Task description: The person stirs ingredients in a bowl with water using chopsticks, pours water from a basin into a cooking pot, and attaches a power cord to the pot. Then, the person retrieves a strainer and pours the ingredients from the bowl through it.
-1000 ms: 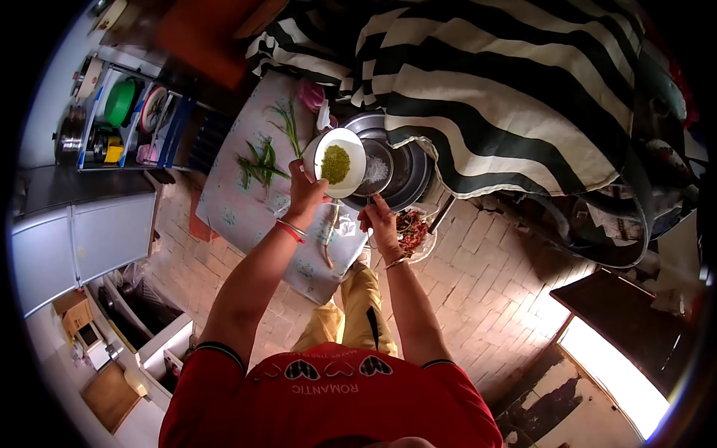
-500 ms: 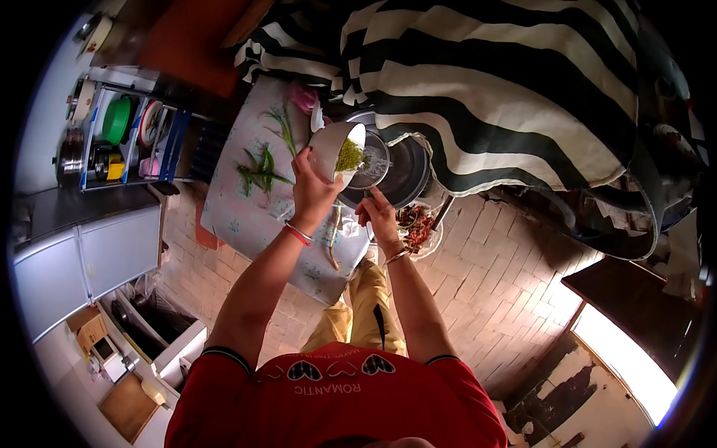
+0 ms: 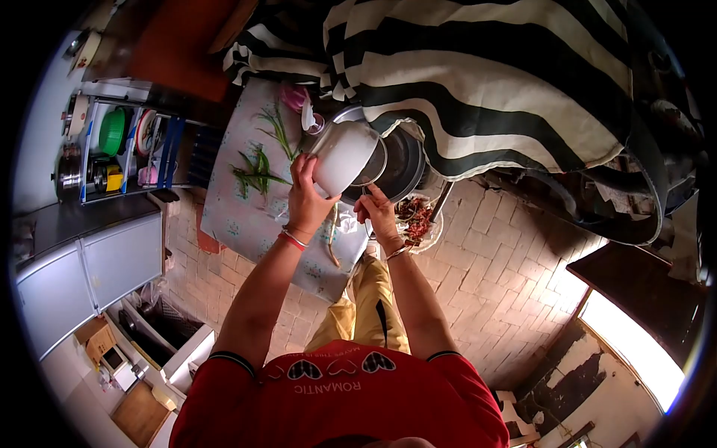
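My left hand [image 3: 305, 200] grips a white bowl [image 3: 345, 158] from its near left side. The bowl is tipped steeply to the right, so its underside faces me and its contents are hidden. Under its lip shows the rim of a round strainer [image 3: 383, 166]. My right hand [image 3: 379, 215] is closed at the strainer's near edge, apparently on its handle, which the fingers mostly cover. Beneath the strainer lies a wide dark grey basin [image 3: 407, 172], partly covered by the striped cloth.
Green leaves [image 3: 258, 173] and thin green stalks [image 3: 278, 136] lie on the patterned table [image 3: 231, 213]. Crumpled white paper [image 3: 346, 222] sits near my hands. A container of reddish scraps [image 3: 418, 218] stands right of the table. A striped cloth [image 3: 485, 82] hangs at the back.
My left hand has tipped the bowl further over the strainer; the green grainy contents seen before are now out of sight. My right hand stays nearly in place.
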A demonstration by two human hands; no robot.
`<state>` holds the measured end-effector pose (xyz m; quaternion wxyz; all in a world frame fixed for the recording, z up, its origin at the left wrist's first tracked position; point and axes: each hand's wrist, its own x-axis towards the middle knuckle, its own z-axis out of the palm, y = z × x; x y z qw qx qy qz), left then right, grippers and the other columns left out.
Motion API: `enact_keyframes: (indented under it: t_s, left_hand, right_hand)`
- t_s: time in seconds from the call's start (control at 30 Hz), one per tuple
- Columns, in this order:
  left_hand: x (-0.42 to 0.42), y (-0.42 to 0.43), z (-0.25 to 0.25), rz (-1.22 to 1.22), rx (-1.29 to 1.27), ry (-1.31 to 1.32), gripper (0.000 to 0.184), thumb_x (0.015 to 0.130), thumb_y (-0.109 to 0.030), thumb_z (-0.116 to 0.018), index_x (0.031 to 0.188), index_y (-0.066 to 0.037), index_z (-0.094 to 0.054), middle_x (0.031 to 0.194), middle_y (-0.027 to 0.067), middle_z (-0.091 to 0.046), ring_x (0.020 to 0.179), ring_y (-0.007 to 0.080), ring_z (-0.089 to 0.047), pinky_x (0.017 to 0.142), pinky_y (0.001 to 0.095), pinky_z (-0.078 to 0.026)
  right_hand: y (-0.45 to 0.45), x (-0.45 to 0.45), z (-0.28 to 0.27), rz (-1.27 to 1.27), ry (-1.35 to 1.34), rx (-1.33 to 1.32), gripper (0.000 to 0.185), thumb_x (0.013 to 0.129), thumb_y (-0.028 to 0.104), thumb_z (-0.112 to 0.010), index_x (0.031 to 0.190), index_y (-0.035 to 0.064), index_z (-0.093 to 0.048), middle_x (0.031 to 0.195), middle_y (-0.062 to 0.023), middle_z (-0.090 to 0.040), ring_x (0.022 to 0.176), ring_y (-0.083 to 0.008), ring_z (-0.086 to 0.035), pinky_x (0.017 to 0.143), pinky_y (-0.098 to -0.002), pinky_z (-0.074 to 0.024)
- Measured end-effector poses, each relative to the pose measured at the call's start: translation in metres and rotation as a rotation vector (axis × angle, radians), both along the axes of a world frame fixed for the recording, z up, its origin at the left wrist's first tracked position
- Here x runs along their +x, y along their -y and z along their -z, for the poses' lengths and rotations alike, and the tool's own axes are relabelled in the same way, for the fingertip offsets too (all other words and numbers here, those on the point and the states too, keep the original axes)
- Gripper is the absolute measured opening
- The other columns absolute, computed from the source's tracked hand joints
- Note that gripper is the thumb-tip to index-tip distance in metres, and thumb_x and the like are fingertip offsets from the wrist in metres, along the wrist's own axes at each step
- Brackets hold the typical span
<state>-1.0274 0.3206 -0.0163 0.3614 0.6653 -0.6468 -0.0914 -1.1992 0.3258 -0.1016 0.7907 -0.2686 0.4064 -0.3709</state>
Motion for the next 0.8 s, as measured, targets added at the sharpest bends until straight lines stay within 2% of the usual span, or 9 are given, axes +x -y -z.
enact_keyframes:
  t_s: [0.1, 0.2, 0.3, 0.43, 0.57, 0.6, 0.7, 0.73, 0.8]
  left_hand:
    - [0.001, -0.001, -0.004, -0.006, -0.02, 0.007, 0.092, 0.055, -0.007, -0.084, 0.13, -0.006, -0.03, 0.133, 0.0212, -0.035, 0.114, 0.0403, -0.049, 0.085, 0.0412, -0.053]
    - [-0.008, -0.001, -0.011, -0.109, 0.062, -0.305, 0.086, 0.063, -0.007, -0.082, 0.13, -0.005, -0.028, 0.131, 0.0175, -0.036, 0.112, 0.0328, -0.052, 0.084, 0.0384, -0.055]
    - [-0.014, 0.002, -0.013, -0.259, 0.118, -0.847, 0.08, 0.069, -0.004, -0.077, 0.129, -0.006, -0.025, 0.129, 0.0129, -0.037, 0.11, 0.0262, -0.053, 0.082, 0.0344, -0.055]
    - [0.003, -0.001, -0.015, -0.455, 0.279, -1.144, 0.069, 0.076, -0.01, -0.071, 0.128, -0.011, -0.025, 0.126, 0.0108, -0.039, 0.111, 0.0249, -0.053, 0.082, 0.0379, -0.053]
    - [0.024, -0.016, 0.0, -0.369, 0.318, -1.556, 0.063, 0.079, -0.009, -0.065, 0.127, -0.012, -0.025, 0.122, 0.0131, -0.047, 0.106, 0.0294, -0.057, 0.085, 0.0441, -0.053]
    - [0.027, -0.018, -0.002, -0.337, 0.324, -1.615, 0.057, 0.08, -0.009, -0.062, 0.127, -0.011, -0.029, 0.121, 0.0135, -0.049, 0.104, 0.0315, -0.059, 0.089, 0.0477, -0.053]
    - [0.041, -0.035, 0.011, -0.301, 0.322, -1.875, 0.046, 0.083, -0.01, -0.058, 0.125, -0.005, -0.039, 0.122, 0.014, -0.051, 0.106, 0.0324, -0.058, 0.094, 0.0477, -0.051]
    - [0.045, -0.04, 0.012, -0.302, 0.37, -1.958, 0.038, 0.085, -0.011, -0.056, 0.12, 0.0, -0.047, 0.123, 0.0151, -0.052, 0.111, 0.0332, -0.056, 0.098, 0.0463, -0.048]
    - [0.049, -0.05, 0.011, -0.357, 0.353, -2.066, 0.04, 0.086, -0.01, -0.056, 0.123, 0.0, -0.046, 0.124, 0.0146, -0.052, 0.114, 0.0339, -0.053, 0.101, 0.0458, -0.046]
  right_hand:
    - [-0.001, 0.0, -0.001, 0.015, 0.016, 0.016, 0.045, 0.093, 0.006, -0.05, 0.137, 0.0078, -0.042, 0.068, -0.0061, -0.06, 0.049, -0.0083, -0.051, 0.046, -0.0218, -0.0436]
    - [-0.001, 0.0, -0.003, 0.01, 0.035, 0.015, 0.044, 0.093, 0.006, -0.049, 0.137, 0.0087, -0.043, 0.068, -0.0065, -0.06, 0.049, -0.0085, -0.051, 0.046, -0.0219, -0.0434]
    - [-0.001, -0.001, -0.003, 0.005, 0.039, 0.037, 0.044, 0.094, 0.006, -0.049, 0.137, 0.01, -0.044, 0.068, -0.0067, -0.06, 0.049, -0.009, -0.051, 0.046, -0.0223, -0.0436]
    - [-0.004, -0.003, -0.004, 0.033, 0.082, 0.037, 0.045, 0.094, 0.005, -0.049, 0.137, 0.0118, -0.043, 0.07, -0.0072, -0.061, 0.05, -0.0098, -0.051, 0.047, -0.0228, -0.0438]
    - [-0.003, -0.012, -0.011, -0.001, 0.071, 0.026, 0.046, 0.093, 0.004, -0.05, 0.137, 0.0127, -0.044, 0.071, -0.0066, -0.06, 0.053, -0.0103, -0.052, 0.049, -0.0227, -0.0427]
    - [-0.003, -0.014, -0.014, -0.006, 0.067, 0.028, 0.046, 0.093, 0.005, -0.05, 0.138, 0.0123, -0.044, 0.071, -0.0067, -0.06, 0.052, -0.0101, -0.052, 0.048, -0.0227, -0.0431]
    - [-0.003, -0.022, -0.023, -0.004, 0.06, 0.051, 0.044, 0.093, 0.006, -0.051, 0.136, 0.0103, -0.045, 0.07, -0.0066, -0.06, 0.052, -0.0103, -0.052, 0.048, -0.0228, -0.0425]
    - [-0.003, -0.025, -0.026, -0.001, 0.062, 0.068, 0.043, 0.093, 0.006, -0.052, 0.135, 0.0099, -0.046, 0.07, -0.0066, -0.06, 0.052, -0.0103, -0.052, 0.048, -0.0227, -0.0423]
    - [-0.001, -0.029, -0.029, 0.001, 0.077, 0.089, 0.042, 0.092, 0.007, -0.053, 0.133, 0.0088, -0.047, 0.07, -0.0066, -0.061, 0.052, -0.0104, -0.053, 0.048, -0.0227, -0.0417]
